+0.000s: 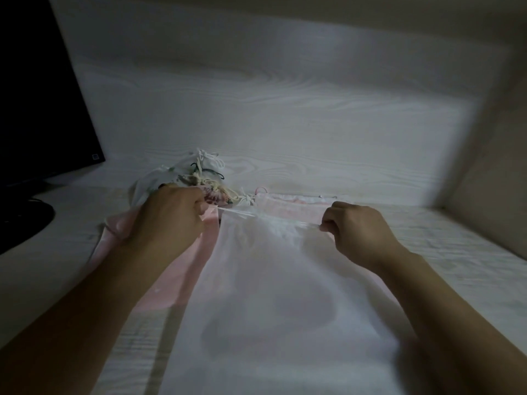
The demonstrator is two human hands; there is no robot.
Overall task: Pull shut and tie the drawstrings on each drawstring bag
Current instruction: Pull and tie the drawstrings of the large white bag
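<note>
A large sheer white drawstring bag (273, 295) lies flat on the table in front of me, its gathered mouth pointing away. My left hand (171, 218) pinches the white drawstring (236, 213) at the mouth's left side. My right hand (359, 229) pinches the string's other end at the right side. The string runs taut between the two hands and the mouth is bunched. Pink bags (182, 269) lie underneath and behind the white one.
A heap of small tied bags (199, 173) with cords sits just beyond my left hand. A dark monitor (37, 89) and its round base (22, 223) stand at the left. White wood-grain walls (285, 109) close off the back and right.
</note>
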